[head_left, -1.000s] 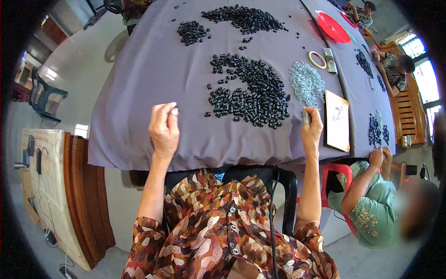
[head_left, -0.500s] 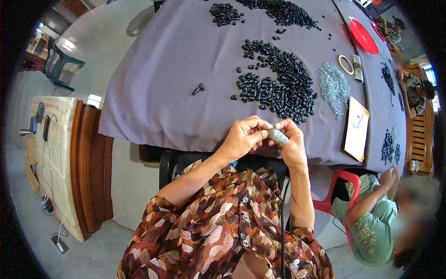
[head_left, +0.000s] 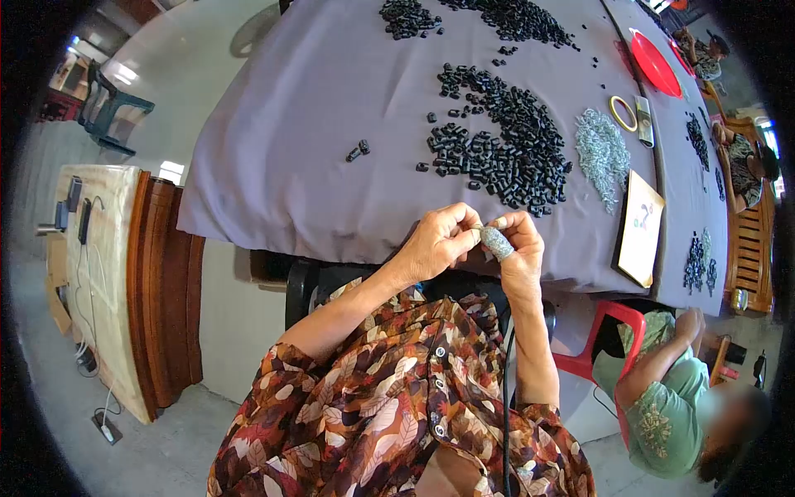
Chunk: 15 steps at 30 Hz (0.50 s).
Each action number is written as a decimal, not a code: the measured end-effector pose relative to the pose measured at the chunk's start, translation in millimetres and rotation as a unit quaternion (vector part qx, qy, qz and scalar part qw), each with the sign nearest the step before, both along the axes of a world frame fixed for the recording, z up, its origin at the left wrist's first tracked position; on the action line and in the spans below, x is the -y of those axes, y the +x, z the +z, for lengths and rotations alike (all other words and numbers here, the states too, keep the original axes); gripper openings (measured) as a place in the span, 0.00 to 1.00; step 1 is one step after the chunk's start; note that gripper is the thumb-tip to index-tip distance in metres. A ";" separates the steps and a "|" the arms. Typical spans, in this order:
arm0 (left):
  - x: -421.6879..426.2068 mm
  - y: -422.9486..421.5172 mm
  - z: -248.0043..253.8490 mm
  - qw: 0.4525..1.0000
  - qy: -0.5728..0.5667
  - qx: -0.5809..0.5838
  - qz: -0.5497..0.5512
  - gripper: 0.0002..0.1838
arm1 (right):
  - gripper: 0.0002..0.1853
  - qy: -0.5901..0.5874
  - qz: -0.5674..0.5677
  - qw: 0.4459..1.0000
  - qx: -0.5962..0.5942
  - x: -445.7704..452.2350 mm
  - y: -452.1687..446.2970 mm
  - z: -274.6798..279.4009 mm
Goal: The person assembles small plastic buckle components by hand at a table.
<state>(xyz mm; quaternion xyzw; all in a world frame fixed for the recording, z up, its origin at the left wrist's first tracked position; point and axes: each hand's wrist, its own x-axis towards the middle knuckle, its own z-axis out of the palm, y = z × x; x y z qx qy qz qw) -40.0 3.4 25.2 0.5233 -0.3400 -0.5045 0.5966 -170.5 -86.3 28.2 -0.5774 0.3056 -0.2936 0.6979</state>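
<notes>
Close to the near edge of the cloth-covered table, my left hand [head_left: 437, 243] and my right hand [head_left: 523, 253] meet fingertip to fingertip. Both are closed in a pinch. Whatever lies between the fingertips is too small or hidden to name. A grey speckled wrapping [head_left: 497, 243] appears to cover my right thumb. Beyond my hands spreads a big pile of short black cylindrical pieces [head_left: 517, 153], and to its right lies a heap of small shiny, clear or silvery pieces [head_left: 602, 149]. A couple of black pieces [head_left: 358, 151] lie apart on the left.
A grey cloth [head_left: 306, 108] covers the table. On the right are a printed board [head_left: 640, 232], a tape roll [head_left: 623, 114] and a red tray [head_left: 656, 65]. A person in green [head_left: 662, 414] sits on a red chair [head_left: 609, 340]. A marble-topped cabinet [head_left: 108, 273] stands left.
My hands stay pinched together, with slight finger movement; the grey-wrapped thumb is tilted a little differently. The whole view has shifted slightly. At right, the seated person's head and arms have moved.
</notes>
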 end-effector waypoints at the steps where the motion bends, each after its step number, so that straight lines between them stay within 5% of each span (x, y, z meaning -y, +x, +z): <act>1: 0.9 0.1 -1.4 1.000 0.005 0.012 -0.002 0.05 | 0.07 -0.004 -0.006 1.000 0.006 -0.4 0.7 -0.8; 8: 3.0 2.5 6.3 0.998 0.029 0.050 -0.023 0.08 | 0.08 -0.034 -0.032 0.999 -0.020 -5.4 4.3 -0.2; 15: 4.8 5.4 -2.0 0.999 -0.011 -0.050 -0.001 0.08 | 0.07 -0.097 -0.139 0.985 -0.029 60.7 -21.5 9.3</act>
